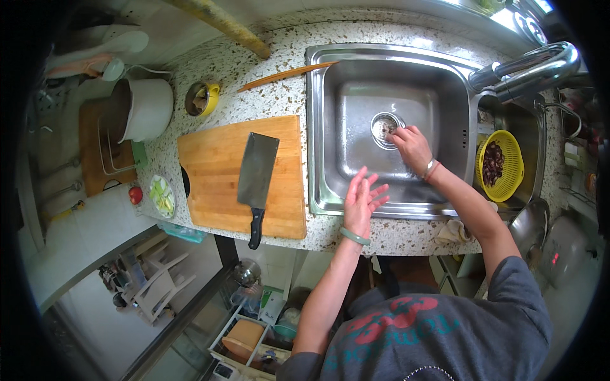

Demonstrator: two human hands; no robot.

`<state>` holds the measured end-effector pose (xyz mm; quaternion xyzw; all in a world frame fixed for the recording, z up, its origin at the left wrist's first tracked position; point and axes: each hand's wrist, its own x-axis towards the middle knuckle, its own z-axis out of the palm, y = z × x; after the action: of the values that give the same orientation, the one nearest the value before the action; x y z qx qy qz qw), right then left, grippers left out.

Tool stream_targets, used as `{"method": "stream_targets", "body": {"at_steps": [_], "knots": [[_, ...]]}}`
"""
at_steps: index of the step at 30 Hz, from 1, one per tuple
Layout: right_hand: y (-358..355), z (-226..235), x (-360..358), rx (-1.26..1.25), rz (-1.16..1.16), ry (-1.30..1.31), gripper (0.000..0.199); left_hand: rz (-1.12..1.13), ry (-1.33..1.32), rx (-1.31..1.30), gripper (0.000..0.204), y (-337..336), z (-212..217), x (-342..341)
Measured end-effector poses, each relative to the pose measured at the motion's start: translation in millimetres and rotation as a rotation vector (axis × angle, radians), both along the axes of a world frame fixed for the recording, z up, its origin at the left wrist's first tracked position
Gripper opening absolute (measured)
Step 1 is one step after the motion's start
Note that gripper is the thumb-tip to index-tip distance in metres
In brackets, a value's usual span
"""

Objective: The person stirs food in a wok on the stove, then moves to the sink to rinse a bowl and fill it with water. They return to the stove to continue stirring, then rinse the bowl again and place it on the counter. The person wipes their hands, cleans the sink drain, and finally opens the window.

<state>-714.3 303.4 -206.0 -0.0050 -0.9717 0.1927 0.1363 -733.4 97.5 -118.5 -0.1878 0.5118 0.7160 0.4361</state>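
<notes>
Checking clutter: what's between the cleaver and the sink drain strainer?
In the head view: cutting board wood under the cleaver, a strip of speckled counter, then the sink rim and bare steel up to the drain strainer.

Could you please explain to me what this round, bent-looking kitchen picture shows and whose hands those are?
There is no machine: a person wears a wide-angle camera on the head, looking down, so straight edges curve. Both bare hands are theirs. The right hand reaches into the steel sink, fingers at the drain strainer. The left hand hovers open over the sink's front edge, holding nothing. On the speckled counter lies a wooden cutting board with a cleaver on it. A yellow colander sits to the right.
</notes>
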Motion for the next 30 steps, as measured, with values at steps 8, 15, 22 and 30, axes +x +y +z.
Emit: {"method": "stream_targets", "body": {"at_steps": [8,15,22,30], "knots": [[-112.9,190.7,-5.7,-0.148,0.295,0.214,0.024,-0.055,0.051,0.447,0.073,-85.0,57.6,-35.4],[-286.7,239.8,-7.9,-0.195,0.592,0.223,0.025,0.084,0.1,0.734,0.07,-264.4,101.3,-27.7],[-492.2,239.0,-29.9,-0.302,0.708,0.248,0.021,0.265,0.073,0.737,0.056,-478.1,97.2,-22.5],[-632.5,221.3,-72.1,-0.371,0.73,0.188,0.028,0.412,0.096,0.686,0.049,-623.0,90.9,-51.8]]}}
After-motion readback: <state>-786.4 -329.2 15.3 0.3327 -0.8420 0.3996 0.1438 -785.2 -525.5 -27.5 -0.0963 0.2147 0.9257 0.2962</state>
